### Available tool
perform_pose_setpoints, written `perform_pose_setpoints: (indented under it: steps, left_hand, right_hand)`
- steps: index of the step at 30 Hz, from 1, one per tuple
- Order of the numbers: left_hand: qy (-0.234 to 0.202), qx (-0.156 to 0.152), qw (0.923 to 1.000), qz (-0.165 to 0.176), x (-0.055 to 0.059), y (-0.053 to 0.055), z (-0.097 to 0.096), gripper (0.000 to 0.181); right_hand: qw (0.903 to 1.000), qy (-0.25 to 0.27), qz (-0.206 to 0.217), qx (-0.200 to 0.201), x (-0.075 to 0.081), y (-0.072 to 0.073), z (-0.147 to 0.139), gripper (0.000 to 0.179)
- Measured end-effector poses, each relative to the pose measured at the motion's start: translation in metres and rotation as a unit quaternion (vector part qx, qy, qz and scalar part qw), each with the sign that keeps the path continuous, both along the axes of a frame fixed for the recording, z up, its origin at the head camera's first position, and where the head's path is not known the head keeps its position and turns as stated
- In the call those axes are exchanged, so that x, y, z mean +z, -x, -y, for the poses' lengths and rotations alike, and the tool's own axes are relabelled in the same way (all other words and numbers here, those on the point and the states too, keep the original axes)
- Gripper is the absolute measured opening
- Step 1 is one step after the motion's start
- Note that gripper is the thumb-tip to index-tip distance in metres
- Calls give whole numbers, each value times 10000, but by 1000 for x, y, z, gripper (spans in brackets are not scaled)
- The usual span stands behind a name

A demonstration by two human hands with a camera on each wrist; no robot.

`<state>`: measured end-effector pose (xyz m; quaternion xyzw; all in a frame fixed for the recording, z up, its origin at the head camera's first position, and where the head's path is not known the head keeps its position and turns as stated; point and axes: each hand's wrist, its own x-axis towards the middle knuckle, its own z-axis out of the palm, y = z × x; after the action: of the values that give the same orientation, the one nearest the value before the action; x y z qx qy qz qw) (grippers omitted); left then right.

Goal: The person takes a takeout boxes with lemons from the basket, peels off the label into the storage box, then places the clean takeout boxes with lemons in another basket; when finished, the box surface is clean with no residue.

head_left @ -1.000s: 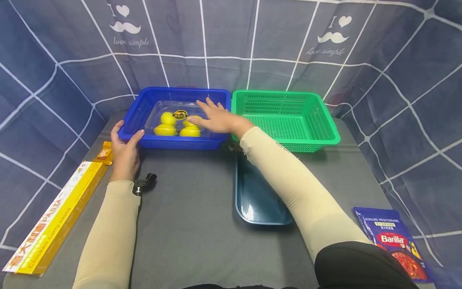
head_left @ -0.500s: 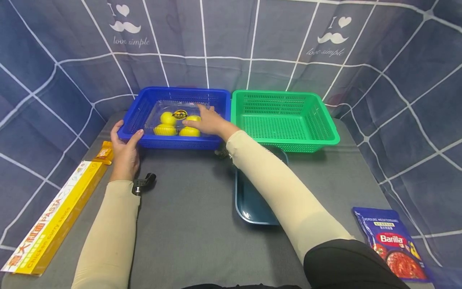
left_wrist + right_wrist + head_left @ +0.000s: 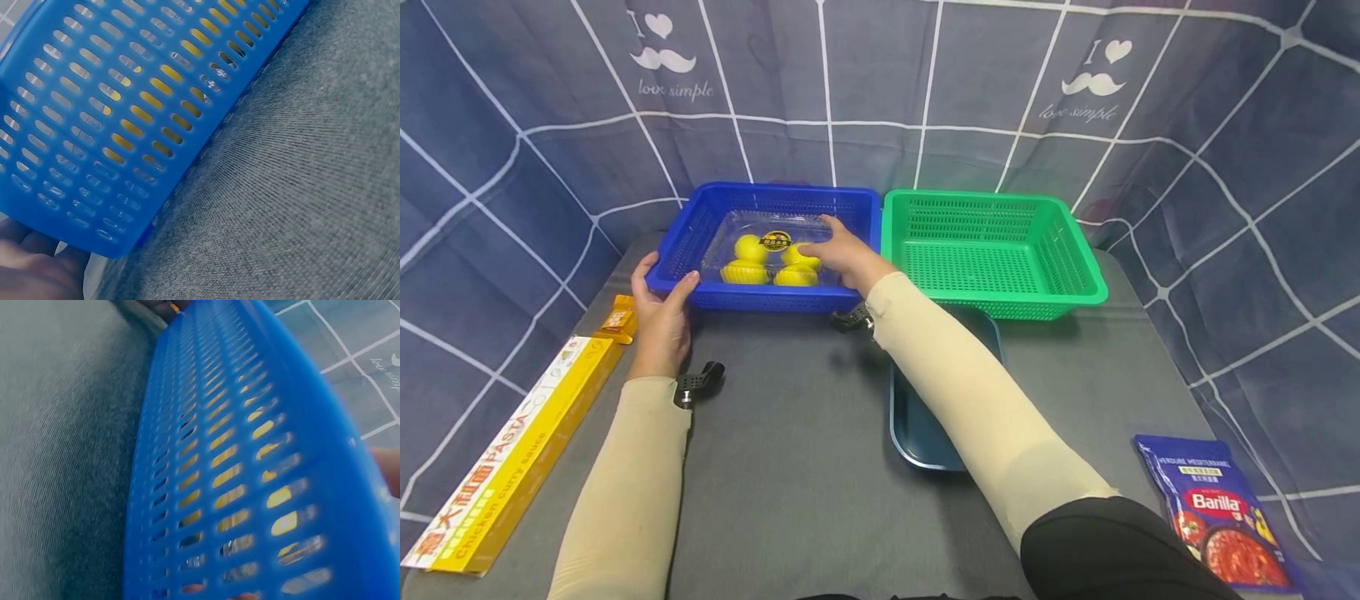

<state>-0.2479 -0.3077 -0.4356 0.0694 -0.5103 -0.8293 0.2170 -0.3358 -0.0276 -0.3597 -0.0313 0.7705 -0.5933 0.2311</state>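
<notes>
Right hand point(image 3: 848, 254), spread above the box point(image 3: 722, 246) a second ago, is now down at its right end: thumb on top, other fingers bent down the side, partly hidden; judged a grasp. Left hand point(image 3: 658, 321) unchanged, fingers hooked round the left corner of the blue basket point(image 3: 767, 298). Box, yellow balls point(image 3: 749, 248) inside, lies in the basket, left of upper centre. Reading: box held, basket steadied.
</notes>
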Motion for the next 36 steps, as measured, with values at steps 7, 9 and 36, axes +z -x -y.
perform_pose_setpoints:
  steps: [7,9,36]
  left_hand:
    - [93,-101,9999,51,3,-1,2,79]
    - [77,-132,9999,48,3,-1,2,80]
    - [132,-134,9996,213,2,-5,1,82]
  right_hand:
    - [9995,217,233,0,1,0,-1,82]
    - [9990,332,304,-2,2,0,-1,80]
    - [9969,734,190,-207,-7,-1,0,71]
